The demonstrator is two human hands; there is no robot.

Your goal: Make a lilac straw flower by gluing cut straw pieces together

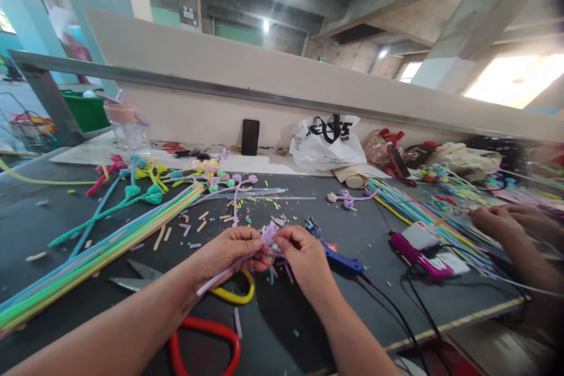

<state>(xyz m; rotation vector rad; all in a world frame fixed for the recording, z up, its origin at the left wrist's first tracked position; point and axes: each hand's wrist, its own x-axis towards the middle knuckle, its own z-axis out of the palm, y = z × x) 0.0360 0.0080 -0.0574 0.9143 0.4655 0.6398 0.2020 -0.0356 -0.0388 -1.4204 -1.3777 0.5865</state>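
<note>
Between my two hands, above the dark table [361, 311], is a purple pipe-cleaner flower [269, 234]. My left hand [235, 252] pinches it from the left, and its pale purple stem [220, 277] runs down across the palm. From the right, the fingertips of my right hand [304, 255] close on the flower's edge. Under my left wrist lie scissors with one yellow handle [235, 291] and one red handle [205, 324], their blades pointing left. Just right of my right hand rests a blue glue gun [343, 259] with a cord; its front end is partly hidden.
Bundled pipe cleaners [118, 249] lie left, with finished flowers [152, 194] behind. Another bundle [409, 217] lies right, near a magenta power strip [418, 255]. A phone [250, 137] and white bag [328, 144] stand at the back. A co-worker's hands [506, 220] are at far right.
</note>
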